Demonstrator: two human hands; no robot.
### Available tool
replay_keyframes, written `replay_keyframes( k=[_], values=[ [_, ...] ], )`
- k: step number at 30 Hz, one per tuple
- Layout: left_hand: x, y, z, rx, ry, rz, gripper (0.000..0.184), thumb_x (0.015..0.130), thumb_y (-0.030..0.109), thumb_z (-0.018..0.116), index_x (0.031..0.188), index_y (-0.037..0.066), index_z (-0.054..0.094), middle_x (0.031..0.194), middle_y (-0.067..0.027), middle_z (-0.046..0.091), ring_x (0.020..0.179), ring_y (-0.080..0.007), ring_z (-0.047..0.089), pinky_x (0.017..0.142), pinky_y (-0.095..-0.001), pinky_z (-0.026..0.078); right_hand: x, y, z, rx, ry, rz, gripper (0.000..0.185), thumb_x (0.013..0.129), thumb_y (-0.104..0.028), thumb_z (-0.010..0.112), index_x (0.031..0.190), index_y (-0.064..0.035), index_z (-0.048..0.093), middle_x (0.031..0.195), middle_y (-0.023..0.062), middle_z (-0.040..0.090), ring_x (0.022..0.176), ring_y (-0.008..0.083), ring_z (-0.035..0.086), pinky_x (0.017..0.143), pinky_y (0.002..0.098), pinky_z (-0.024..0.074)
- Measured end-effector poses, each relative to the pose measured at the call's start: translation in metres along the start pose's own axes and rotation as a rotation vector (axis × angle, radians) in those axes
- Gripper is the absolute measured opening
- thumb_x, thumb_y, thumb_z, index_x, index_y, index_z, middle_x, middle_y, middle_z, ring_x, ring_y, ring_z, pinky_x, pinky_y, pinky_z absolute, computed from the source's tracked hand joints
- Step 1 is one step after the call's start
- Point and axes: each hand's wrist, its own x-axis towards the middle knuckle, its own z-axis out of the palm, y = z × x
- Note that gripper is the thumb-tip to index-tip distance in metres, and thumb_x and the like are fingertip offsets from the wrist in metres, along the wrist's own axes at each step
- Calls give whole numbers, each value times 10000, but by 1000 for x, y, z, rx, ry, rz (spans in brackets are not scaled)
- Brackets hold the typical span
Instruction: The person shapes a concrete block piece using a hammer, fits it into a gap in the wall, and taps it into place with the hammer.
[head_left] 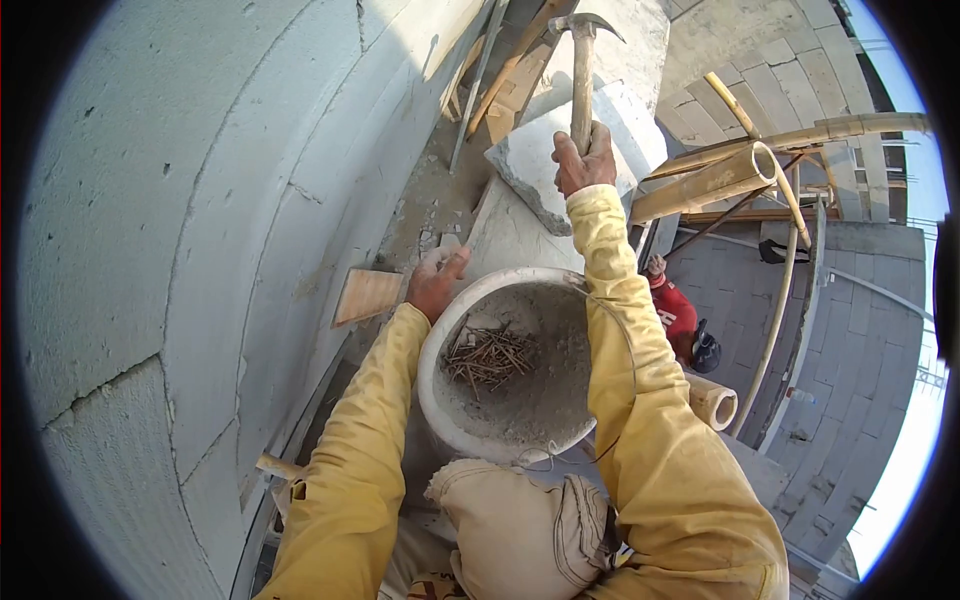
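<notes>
My right hand [585, 160] is wrapped round the wooden handle of a claw hammer [582, 85], held up with its metal head away from me. Behind it lies a thick pale block piece [535, 165]. My left hand [437, 283] is beside the far left rim of a grey bucket [432, 390], its fingers curled. What they hold, if anything, is hidden. Inside the bucket, a heap of rusty nails [490, 355] rests on the cement-crusted bottom. The bucket's thin wire handle [632, 350] hangs over my right sleeve.
A grey block wall [200, 200] rises close on my left, with a small wooden board [367, 297] near its foot. Bamboo poles [710, 185] stand at right. Below them is another person in a red shirt [675, 310]. Rubble [430, 220] lies beyond my left hand.
</notes>
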Motion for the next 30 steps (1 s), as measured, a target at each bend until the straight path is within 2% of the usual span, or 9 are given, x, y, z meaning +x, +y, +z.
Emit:
replay_keyframes(
  k=[4, 10, 13, 16, 18, 20, 21, 24, 30],
  values=[
    [-31, 19, 4, 102, -82, 6, 681, 852, 545, 687, 1262, 5, 620, 1138, -173, 673, 1049, -254, 633, 940, -363, 477, -57, 33, -44, -182, -30, 146, 465, 881, -353, 670, 1161, 7, 580, 814, 189, 653, 735, 295, 668, 715, 420, 524],
    [-49, 25, -5, 319, -103, 23, 662, 855, 521, 678, 1270, 7, 627, 1213, -199, 674, 1109, -283, 648, 970, -368, 482, -86, 27, -57, -377, -1, -27, 476, 870, -366, 689, 1166, 0, 619, 880, 202, 685, 845, 391, 661, 831, 435, 511],
    [-41, 0, -17, 258, -182, -27, 634, 862, 509, 667, 1240, 0, 646, 1162, -186, 695, 1068, -260, 658, 942, -357, 486, -98, -56, -73, 78, 216, -231, 398, 956, -295, 656, 1167, 21, 537, 650, 16, 538, 449, 77, 474, 408, 245, 386],
    [-50, -20, -18, 263, -139, -61, 610, 869, 504, 654, 1214, 1, 659, 1141, -180, 700, 1037, -246, 662, 920, -352, 488, -85, -121, -98, 435, 395, -591, 382, 998, -257, 600, 1200, 24, 440, 646, 33, 521, 455, 75, 488, 408, 232, 413],
    [-50, -24, -18, 235, -111, -20, 570, 876, 485, 656, 1186, 7, 671, 1133, -173, 702, 1027, -238, 662, 921, -353, 489, -77, -111, -92, 592, 513, -578, 388, 988, -245, 603, 1197, 30, 426, 722, 86, 566, 487, 118, 520, 444, 264, 457],
    [-57, -13, -15, 226, -108, -12, 554, 879, 477, 658, 1172, 8, 675, 1120, -170, 706, 1017, -239, 666, 916, -352, 493, -72, -1, -55, 270, 490, -261, 444, 952, -256, 628, 1204, 58, 441, 817, 165, 615, 568, 199, 602, 511, 326, 511],
    [-55, -19, -13, 241, -122, 0, 551, 880, 475, 659, 1169, 6, 676, 1114, -169, 708, 1011, -241, 669, 910, -349, 496, -71, 85, -46, -477, 200, -38, 497, 913, -302, 640, 1203, 70, 482, 866, 221, 624, 687, 268, 666, 584, 374, 538],
    [-36, -19, -15, 259, -123, 18, 544, 883, 472, 660, 1162, 6, 679, 1097, -168, 715, 999, -245, 677, 899, -344, 504, -78, 48, -50, -355, -261, 458, 309, 907, -301, 662, 1037, -52, 532, 588, 32, 476, 397, 192, 447, 362, 378, 346],
    [-40, -17, -15, 410, -124, 56, 544, 882, 474, 662, 1161, 9, 688, 1081, -169, 724, 1003, -247, 682, 899, -346, 500, -82, 57, -71, -259, -115, 273, 352, 878, -343, 680, 904, -8, 574, 574, 29, 489, 412, 173, 489, 403, 363, 411]
  ],
)
